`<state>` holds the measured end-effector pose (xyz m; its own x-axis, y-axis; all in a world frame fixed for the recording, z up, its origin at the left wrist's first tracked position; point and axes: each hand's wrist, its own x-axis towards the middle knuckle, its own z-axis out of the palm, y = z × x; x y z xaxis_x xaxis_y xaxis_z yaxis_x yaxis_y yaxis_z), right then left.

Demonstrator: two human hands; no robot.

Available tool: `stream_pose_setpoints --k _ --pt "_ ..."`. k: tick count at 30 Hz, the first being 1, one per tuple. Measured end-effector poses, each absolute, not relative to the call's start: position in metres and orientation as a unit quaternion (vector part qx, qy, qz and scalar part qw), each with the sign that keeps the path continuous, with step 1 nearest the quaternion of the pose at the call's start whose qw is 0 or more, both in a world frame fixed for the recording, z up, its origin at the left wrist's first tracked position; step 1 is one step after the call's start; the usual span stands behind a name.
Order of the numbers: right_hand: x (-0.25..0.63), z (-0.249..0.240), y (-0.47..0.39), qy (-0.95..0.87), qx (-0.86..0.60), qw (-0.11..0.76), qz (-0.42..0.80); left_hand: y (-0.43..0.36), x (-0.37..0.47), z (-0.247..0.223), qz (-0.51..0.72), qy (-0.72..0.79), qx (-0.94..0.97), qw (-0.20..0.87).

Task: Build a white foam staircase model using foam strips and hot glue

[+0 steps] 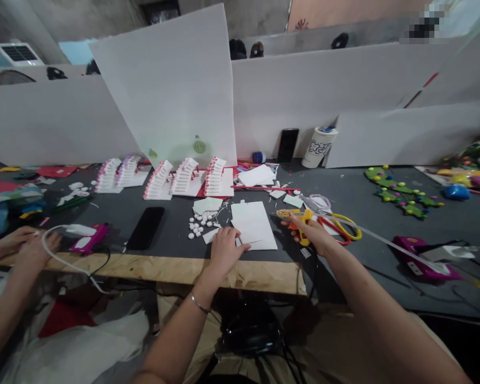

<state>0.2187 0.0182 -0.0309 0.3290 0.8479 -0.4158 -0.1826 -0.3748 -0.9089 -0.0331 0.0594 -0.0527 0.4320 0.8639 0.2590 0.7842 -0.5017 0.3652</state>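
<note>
My right hand (314, 234) is wrapped round a yellow hot glue gun (304, 216), its nozzle pointing left toward a white foam sheet (256, 221). At the lower left of that sheet, my left hand (226, 248) is closed in a pinch. A thin, stick-like piece (240, 241) shows at its fingertips, too small to name surely. Small white round pieces (196, 226) and pale scraps (208, 206) lie just left of the sheet. Beside the glue gun are scissors with red and yellow handles (354, 226).
Several white stepped pieces with red trim (158, 180) stand at the back, before an upright white board (176, 90). A black phone (146, 228), a white cup (319, 148), green decorations (404, 192) and a purple device (420, 258) surround the workspace. Another person's hands (32, 248) are at left.
</note>
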Motion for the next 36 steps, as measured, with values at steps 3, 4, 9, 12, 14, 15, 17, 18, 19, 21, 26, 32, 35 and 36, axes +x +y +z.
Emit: stream_pose_setpoints --k 3,4,9,12,14,15,17,18,19,21,26,32,35,36 --pt "0.225 -0.034 0.019 -0.231 -0.63 0.519 0.529 0.066 -0.037 -0.047 0.219 0.496 0.83 0.128" --pt "0.227 -0.036 0.018 -0.22 -0.623 0.524 0.538 0.071 -0.038 -0.045 0.229 0.492 0.829 0.133" --pt "0.234 -0.043 0.008 -0.213 -0.584 0.546 0.562 0.106 -0.032 -0.036 0.213 0.459 0.856 0.102" --pt "0.242 -0.044 0.0 -0.262 -0.582 0.535 0.553 0.122 -0.026 -0.036 0.142 0.454 0.874 0.097" --pt "0.252 -0.045 -0.005 -0.305 -0.619 0.506 0.517 0.127 -0.024 -0.038 0.118 0.455 0.877 0.101" --pt "0.256 -0.046 -0.007 -0.327 -0.648 0.489 0.484 0.128 -0.024 -0.038 0.113 0.457 0.876 0.102" --pt "0.263 -0.047 -0.012 -0.371 -0.701 0.461 0.398 0.127 -0.025 -0.038 0.118 0.461 0.873 0.104" --pt "0.263 -0.047 -0.014 -0.398 -0.718 0.449 0.354 0.125 -0.026 -0.037 0.129 0.463 0.871 0.107" --pt "0.262 -0.046 -0.015 -0.432 -0.722 0.44 0.314 0.122 -0.027 -0.036 0.143 0.463 0.867 0.114" --pt "0.255 -0.042 -0.017 -0.514 -0.704 0.424 0.246 0.115 -0.03 -0.033 0.171 0.456 0.862 0.139" --pt "0.236 -0.03 -0.014 -0.662 -0.64 0.366 0.133 0.099 -0.031 -0.026 0.159 0.414 0.877 0.186" --pt "0.237 -0.033 -0.013 -0.672 -0.643 0.35 0.111 0.095 -0.026 -0.025 0.119 0.42 0.882 0.177" --pt "0.237 -0.034 -0.015 -0.678 -0.64 0.347 0.103 0.095 -0.026 -0.028 0.114 0.427 0.879 0.18" --pt "0.237 -0.034 -0.015 -0.679 -0.64 0.346 0.098 0.095 -0.026 -0.029 0.116 0.427 0.878 0.182"
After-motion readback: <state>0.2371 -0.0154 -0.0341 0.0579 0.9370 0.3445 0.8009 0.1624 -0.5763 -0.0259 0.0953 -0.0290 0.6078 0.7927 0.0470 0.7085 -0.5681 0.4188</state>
